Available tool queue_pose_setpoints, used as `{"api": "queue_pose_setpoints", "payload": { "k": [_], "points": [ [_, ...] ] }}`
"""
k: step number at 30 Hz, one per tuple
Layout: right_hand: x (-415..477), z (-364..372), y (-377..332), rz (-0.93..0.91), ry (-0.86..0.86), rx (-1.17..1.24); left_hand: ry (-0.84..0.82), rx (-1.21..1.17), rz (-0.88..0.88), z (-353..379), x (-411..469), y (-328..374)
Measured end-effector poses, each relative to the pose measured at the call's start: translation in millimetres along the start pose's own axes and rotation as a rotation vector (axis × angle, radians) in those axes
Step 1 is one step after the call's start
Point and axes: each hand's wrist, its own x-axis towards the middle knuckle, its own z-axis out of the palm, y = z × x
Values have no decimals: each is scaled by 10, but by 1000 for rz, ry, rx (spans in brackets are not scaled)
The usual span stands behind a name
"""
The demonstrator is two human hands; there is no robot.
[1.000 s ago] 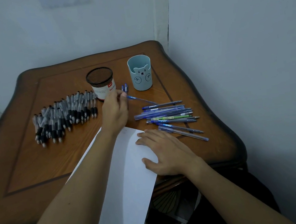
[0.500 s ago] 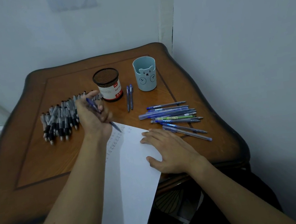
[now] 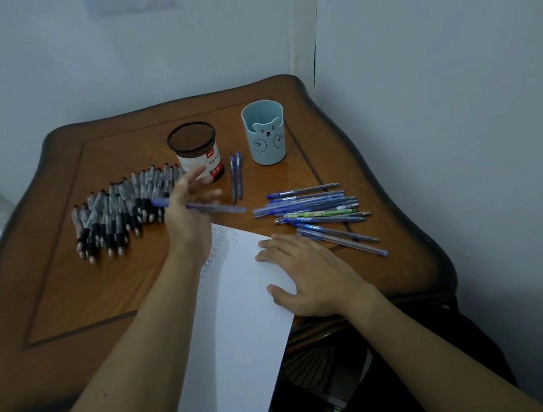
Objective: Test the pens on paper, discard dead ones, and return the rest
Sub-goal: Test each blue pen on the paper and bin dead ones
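Note:
My left hand [image 3: 187, 217] hovers above the top edge of the white paper [image 3: 237, 321], fingers spread, with a blue pen [image 3: 227, 209] held crosswise between them, its tip pointing right. My right hand [image 3: 310, 276] lies flat on the paper's right edge, pressing it down. Small test marks show near the paper's top. A heap of several grey-and-black pens [image 3: 112, 216] lies to the left. Several blue pens and one green one [image 3: 315, 210] lie to the right. Two blue pens [image 3: 235, 176] lie side by side between the cups.
A black mesh pen cup [image 3: 195, 146] and a light blue bear cup [image 3: 264, 134] stand at the back of the brown wooden table [image 3: 67, 295]. Walls close in behind and on the right. The paper hangs over the table's front edge.
My left hand picked up a blue pen near the mesh cup, swung left over the paper, and now has turned the pen crosswise with fingers spread. My right hand stayed on the paper.

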Motion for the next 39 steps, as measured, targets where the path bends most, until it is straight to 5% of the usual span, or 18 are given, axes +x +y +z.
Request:
{"api": "queue_pose_setpoints", "payload": {
  "k": [11, 20, 28, 39],
  "points": [
    [-6, 8, 5, -15, -19, -3, -129, 682, 119, -140, 23, -230],
    [-14, -7, 1, -13, -43, -9, -207, 745, 148, -158, 3, -219],
    [-16, -1, 3, -7, -48, -8, 11, 728, 181, -129, -12, -237],
    [-13, -10, 1, -2, -27, -12, -47, 843, 263, -146, -15, -272]
  ]
}}
